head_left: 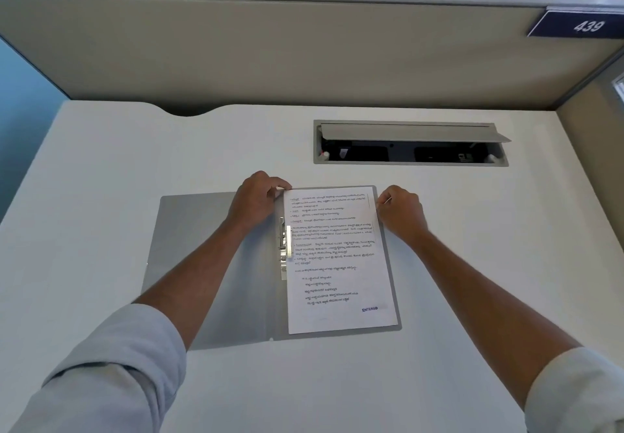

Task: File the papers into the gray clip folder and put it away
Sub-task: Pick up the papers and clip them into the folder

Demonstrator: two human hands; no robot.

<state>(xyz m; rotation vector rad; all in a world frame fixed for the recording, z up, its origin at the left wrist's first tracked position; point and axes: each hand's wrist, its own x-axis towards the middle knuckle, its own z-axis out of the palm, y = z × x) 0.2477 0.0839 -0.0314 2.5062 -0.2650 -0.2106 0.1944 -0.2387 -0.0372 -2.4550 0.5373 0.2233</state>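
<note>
- We're looking down at a thin gray plastic clip folder [216, 264] lying open and flat on the white desk [101, 179], its left cover spread out bare and its right half carrying the load.
- On that right half sits a white printed sheet of paper [337, 257], squared up inside the folder's edges, its left margin lying right along the silver metal spring clip [284, 247] by the spine.
- Our left hand [258, 201] is curled at the sheet's top left corner, fingertips touching or pinching that corner; the fingers are bent in, not spread.
- Our right hand [400, 211] is loosely closed at the top right corner, thumb and forefinger on the paper's edge; whether it truly grips we cannot tell.
- Handling call: the paper looks light and floppy, quick to slide or crease, so the two top corners seem the sensible hold for nudging it square.
- The folder looks light too, bendy rather than rigid, and smooth enough to skate on the desk; we'd take it by the spine side once shut.
- The clip looks like the stiff part, needing a firm press.
- Beyond the folder, well apart, the gray cable tray [410, 144] in the desk stands open.
</note>
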